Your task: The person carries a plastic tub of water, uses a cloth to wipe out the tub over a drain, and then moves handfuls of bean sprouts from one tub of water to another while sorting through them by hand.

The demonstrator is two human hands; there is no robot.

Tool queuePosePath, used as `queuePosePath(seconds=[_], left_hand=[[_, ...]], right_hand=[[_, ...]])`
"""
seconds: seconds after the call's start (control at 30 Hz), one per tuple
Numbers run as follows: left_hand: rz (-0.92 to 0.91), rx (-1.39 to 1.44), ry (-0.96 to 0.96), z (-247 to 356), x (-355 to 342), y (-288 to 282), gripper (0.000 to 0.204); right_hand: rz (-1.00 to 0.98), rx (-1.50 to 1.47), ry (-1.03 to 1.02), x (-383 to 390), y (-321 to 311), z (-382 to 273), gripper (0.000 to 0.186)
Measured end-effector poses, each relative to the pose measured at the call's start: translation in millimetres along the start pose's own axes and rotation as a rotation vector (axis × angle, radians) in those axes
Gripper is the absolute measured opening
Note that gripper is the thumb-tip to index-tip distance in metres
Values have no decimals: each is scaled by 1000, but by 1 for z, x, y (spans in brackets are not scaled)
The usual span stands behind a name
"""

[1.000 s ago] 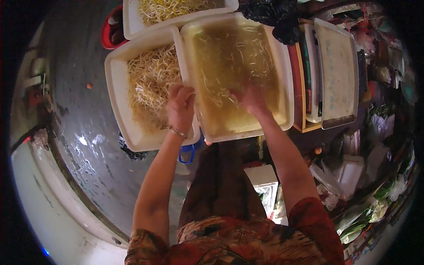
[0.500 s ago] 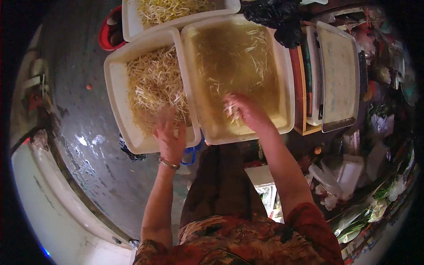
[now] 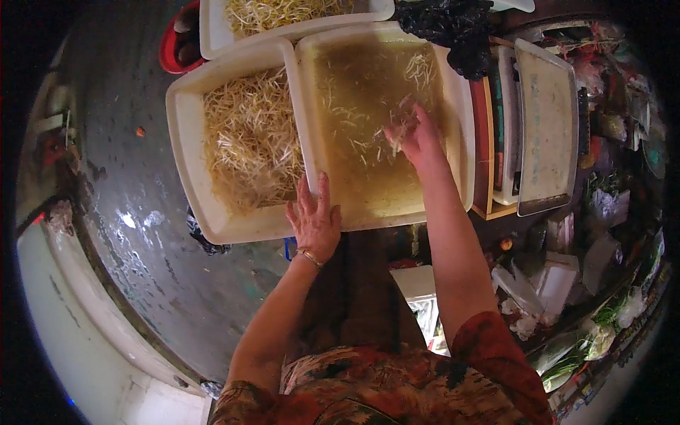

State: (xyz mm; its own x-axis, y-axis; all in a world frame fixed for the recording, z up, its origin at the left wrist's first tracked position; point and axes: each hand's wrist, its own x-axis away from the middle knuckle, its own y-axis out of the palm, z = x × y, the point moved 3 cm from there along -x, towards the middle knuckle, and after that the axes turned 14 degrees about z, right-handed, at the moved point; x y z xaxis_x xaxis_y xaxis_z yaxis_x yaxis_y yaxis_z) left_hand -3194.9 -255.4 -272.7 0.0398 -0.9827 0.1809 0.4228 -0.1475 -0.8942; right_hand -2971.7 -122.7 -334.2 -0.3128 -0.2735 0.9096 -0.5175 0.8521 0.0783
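My left hand (image 3: 315, 223) lies with its fingers apart across the touching near rims of two white plastic tubs and holds nothing. The left tub (image 3: 185, 152) contains a heap of pale bean sprouts (image 3: 253, 138). Cloudy yellowish water (image 3: 368, 180) stands in the right tub (image 3: 462, 159), with loose sprouts (image 3: 421, 69) drifting in it. Over that tub's right half, my right hand (image 3: 423, 142) curls its fingers around a small bunch of bean sprouts (image 3: 402, 126). The fingertips are partly blurred, and whether they dip below the surface is hard to see.
Another white tub (image 3: 301, 30) of yellower sprouts stands behind. A black plastic bag (image 3: 453, 32) hangs over the far right corner. Shallow trays (image 3: 549, 131) stand at the right, and a red basin (image 3: 170, 53) at the far left. Litter and white foam pieces (image 3: 557, 280) cover the right floor.
My left hand has moved from the sprout heap rightward and nearer, onto the rims. My right hand has gone farther away and slightly right over the water.
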Motion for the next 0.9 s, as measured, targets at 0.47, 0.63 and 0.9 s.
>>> queuePosePath(seconds=[0.47,0.63,0.9], left_hand=[[-23,-70,15,-7,5,8,73],[-17,-32,114,11,0,7,73],[37,-30,97,3,-3,3,71]], right_hand=[[-545,87,-650,202,88,36,28],[-648,745,-1347,168,87,92,36],[104,975,-1351,27,30,-46,66]])
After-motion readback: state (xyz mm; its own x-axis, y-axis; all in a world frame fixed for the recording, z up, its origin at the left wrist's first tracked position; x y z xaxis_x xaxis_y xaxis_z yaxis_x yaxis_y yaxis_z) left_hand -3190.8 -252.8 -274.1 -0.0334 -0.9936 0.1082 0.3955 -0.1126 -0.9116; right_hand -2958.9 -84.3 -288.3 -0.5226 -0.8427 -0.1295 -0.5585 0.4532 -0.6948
